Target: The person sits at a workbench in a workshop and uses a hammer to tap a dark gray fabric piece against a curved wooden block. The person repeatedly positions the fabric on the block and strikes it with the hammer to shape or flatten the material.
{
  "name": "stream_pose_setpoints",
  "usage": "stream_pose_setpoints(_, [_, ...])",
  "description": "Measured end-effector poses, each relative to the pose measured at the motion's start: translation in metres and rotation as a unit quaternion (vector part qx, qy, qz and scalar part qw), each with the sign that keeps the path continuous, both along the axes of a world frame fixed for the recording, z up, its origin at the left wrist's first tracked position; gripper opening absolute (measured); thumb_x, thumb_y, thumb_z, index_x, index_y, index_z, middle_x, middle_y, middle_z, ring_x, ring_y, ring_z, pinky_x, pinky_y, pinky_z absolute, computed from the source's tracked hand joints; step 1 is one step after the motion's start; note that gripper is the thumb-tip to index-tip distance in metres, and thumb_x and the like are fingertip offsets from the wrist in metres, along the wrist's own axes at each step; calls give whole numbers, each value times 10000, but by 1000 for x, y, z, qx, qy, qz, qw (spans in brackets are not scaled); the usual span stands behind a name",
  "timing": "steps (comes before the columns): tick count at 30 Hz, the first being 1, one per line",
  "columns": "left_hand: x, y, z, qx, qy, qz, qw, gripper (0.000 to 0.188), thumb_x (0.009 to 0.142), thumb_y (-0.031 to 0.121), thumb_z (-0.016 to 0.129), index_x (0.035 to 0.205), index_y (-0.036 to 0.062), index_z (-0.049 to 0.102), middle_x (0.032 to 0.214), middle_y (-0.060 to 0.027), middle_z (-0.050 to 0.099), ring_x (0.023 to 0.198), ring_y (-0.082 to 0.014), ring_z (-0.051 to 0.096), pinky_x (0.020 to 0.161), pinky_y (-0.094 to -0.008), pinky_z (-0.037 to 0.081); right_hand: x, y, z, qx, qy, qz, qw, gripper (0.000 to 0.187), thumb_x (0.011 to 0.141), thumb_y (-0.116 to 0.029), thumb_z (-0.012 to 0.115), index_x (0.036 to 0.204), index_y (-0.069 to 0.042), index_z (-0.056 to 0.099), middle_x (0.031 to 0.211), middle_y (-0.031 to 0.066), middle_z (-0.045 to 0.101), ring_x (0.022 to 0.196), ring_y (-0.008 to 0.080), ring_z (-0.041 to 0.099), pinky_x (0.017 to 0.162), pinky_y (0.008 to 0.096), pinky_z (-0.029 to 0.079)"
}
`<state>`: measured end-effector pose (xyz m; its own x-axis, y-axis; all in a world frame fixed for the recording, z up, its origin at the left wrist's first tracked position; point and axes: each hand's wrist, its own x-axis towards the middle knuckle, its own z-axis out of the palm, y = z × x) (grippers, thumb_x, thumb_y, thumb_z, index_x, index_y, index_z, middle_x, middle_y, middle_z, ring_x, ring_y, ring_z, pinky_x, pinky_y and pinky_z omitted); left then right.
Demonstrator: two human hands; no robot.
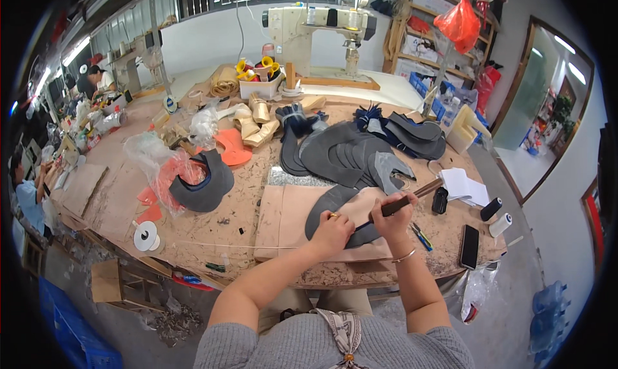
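Observation:
A dark grey curved cut piece point(323, 209), looking like a shoe-upper part, lies on a flat tan board point(283, 222) in front of me. My left hand point(333, 232) bears down on its near left part, fingers bent and closed at its edge. Over the piece's right side, my right hand point(391, 222) is wrapped round a dark brown-handled tool point(395, 205). Its working end is hidden by the hand, so its kind is unclear. A narrow dark blue strip shows between my hands. Beyond the board rests a pile of similar grey pieces point(335, 155).
Right of the board are a black case point(440, 200), a blue-yellow cutter point(421, 237), a phone point(469, 246), thread spools point(491, 208) and white paper point(463, 185). Leftward sit another grey piece point(215, 190) and a white reel point(147, 236). A sewing machine point(290, 24) stands behind.

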<state>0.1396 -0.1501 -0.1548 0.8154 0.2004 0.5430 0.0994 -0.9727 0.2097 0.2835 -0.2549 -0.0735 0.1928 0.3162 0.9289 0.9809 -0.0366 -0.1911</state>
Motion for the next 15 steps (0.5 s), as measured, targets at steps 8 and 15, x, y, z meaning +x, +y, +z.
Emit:
stream_pose_setpoints(8, [-4,-2,-1,12,-13,-18,1000,56,842,158,684,897,171,687,926,-1,627,1005,-211,602,953,-439,316,16,-3,-36,-70,74,20,995,197,684,-123,761,686,-110,564,690,24,603,655,252,569,776,397,364])
stream_pose_setpoints(15, [-4,-3,-1,21,-5,-11,1000,55,836,152,680,889,164,682,936,-5,633,986,-212,611,975,-458,315,-7,4,-27,-22,44,2,999,194,682,-110,756,676,-119,562,651,12,585,669,232,576,782,401,369])
